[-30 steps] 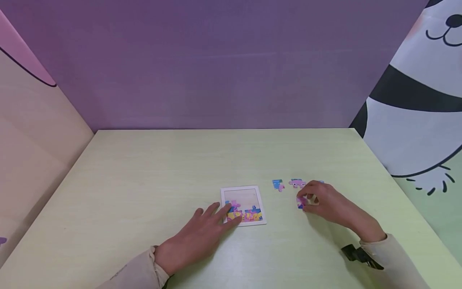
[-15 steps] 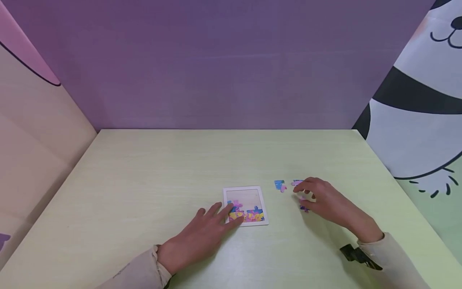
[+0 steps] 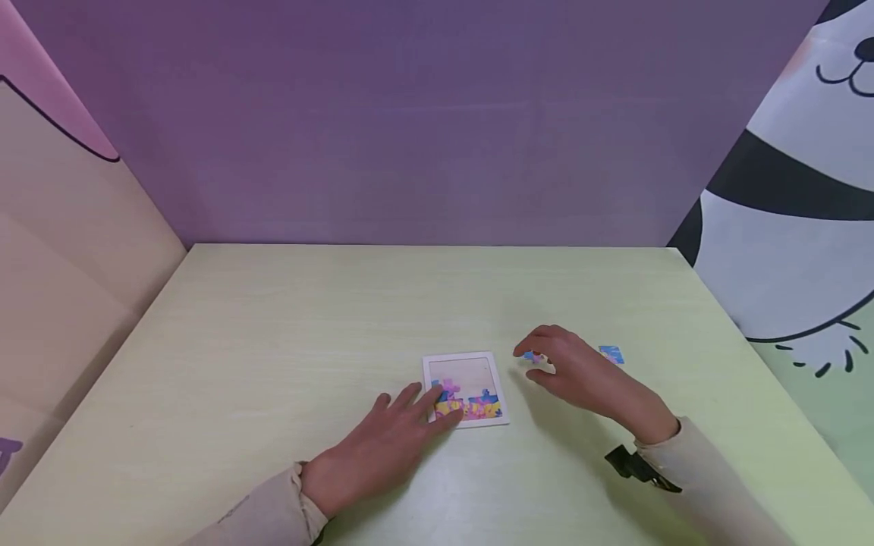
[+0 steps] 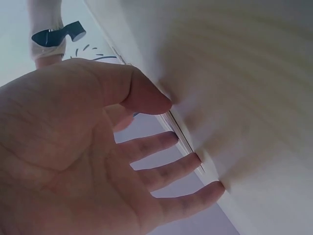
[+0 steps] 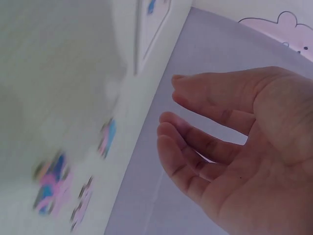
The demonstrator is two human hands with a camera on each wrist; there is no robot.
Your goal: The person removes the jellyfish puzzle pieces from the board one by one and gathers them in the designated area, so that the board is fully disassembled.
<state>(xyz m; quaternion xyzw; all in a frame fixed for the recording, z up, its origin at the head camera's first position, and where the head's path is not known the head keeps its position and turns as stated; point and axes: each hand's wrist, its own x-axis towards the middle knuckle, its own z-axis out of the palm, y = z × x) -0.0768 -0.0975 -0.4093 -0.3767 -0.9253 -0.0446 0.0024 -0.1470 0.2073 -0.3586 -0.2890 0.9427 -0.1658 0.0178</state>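
A white-framed puzzle tray [image 3: 461, 367] lies mid-table, its lower part filled with pink, yellow and blue jigsaw pieces [image 3: 483, 406]. My left hand [image 3: 378, 447] rests with spread fingers, thumb and index finger on the tray's left side. To the right of the tray my right hand [image 3: 580, 375] hovers with thumb and fingers apart, holding nothing. Under its fingertips a blue and pink jigsaw piece [image 3: 532, 356] partly shows. The right wrist view, blurred, shows loose pieces on the table: a larger pink and blue piece [image 5: 53, 186], a pink piece [image 5: 81, 203] and a blue-pink piece [image 5: 106, 138].
Behind the right hand lies another blue jigsaw piece [image 3: 611, 354]. The pale table [image 3: 307, 318] ends at a purple wall [image 3: 423, 152] at the back. A panel with a cartoon animal [image 3: 799, 250] stands on the right.
My right hand has let go of a pink and purple jigsaw piece on the table and moved left, over the blue and pink piece nearer the tray. The left hand stays on the tray.
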